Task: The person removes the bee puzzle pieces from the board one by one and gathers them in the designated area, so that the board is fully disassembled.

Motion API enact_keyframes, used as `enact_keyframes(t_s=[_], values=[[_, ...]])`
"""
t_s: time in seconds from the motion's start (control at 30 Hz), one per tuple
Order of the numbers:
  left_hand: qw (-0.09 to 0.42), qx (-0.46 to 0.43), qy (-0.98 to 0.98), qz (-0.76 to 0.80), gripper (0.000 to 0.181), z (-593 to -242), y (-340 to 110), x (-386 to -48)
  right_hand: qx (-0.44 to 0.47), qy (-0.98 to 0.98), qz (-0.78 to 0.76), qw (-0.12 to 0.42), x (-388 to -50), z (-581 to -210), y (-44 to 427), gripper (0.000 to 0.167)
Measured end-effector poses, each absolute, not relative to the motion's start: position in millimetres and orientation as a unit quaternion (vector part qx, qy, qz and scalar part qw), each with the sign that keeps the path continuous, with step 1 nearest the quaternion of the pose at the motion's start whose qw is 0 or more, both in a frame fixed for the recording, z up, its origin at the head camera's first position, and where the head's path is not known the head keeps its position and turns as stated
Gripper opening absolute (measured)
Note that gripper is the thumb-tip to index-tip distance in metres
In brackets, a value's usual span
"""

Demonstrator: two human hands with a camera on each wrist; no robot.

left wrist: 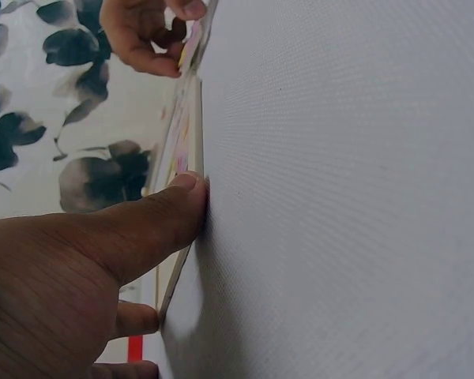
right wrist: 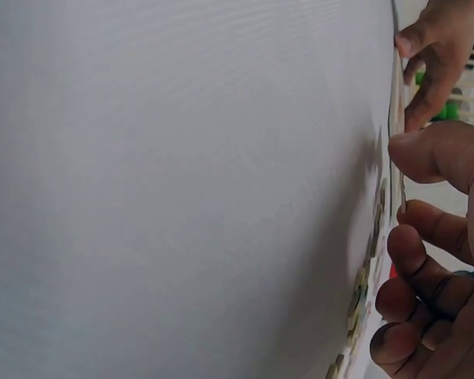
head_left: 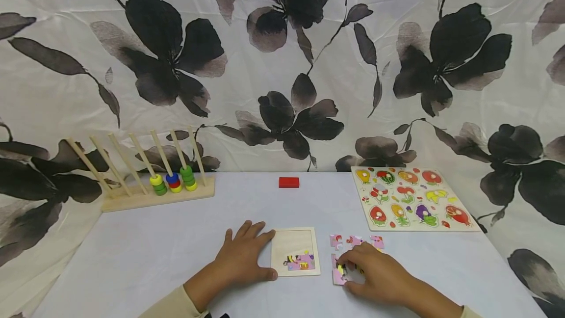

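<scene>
A small square wooden puzzle tray [head_left: 282,242] lies on the table, with joined pink puzzle pieces [head_left: 302,261] showing a bee inside its lower right. My left hand [head_left: 243,254] is spread at the tray's left side, thumb and a fingertip touching its edge; the left wrist view shows the thumb [left wrist: 162,221] against the rim. To the right of the tray, my right hand [head_left: 375,271] pinches a pink puzzle piece [head_left: 338,277] between thumb and forefinger. Other loose pieces [head_left: 336,241] lie just beyond that hand, and some are partly hidden beneath it.
A wooden peg stand [head_left: 163,199] with coloured rings is at the back left. A red block [head_left: 289,182] lies at the back middle. On the back right is a fruit puzzle board [head_left: 415,200]. Floral cloth [head_left: 282,63] hangs behind the white table [head_left: 145,249].
</scene>
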State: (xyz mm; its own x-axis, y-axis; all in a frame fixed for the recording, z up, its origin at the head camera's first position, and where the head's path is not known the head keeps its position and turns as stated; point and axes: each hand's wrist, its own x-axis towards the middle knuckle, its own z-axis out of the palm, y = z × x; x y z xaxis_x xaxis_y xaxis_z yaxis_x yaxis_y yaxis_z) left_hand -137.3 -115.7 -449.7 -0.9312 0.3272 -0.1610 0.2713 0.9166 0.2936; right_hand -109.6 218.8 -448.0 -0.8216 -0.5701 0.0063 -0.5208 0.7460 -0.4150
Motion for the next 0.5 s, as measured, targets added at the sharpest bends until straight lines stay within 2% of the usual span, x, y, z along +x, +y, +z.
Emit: enact_keyframes(t_s=[0.5], values=[[0.103,0.152,0.974,0.136,0.094,-450.0,-116.0,-137.9,-0.305,0.927,-0.207,0.069,-101.0,-451.1,224.8,0.032]])
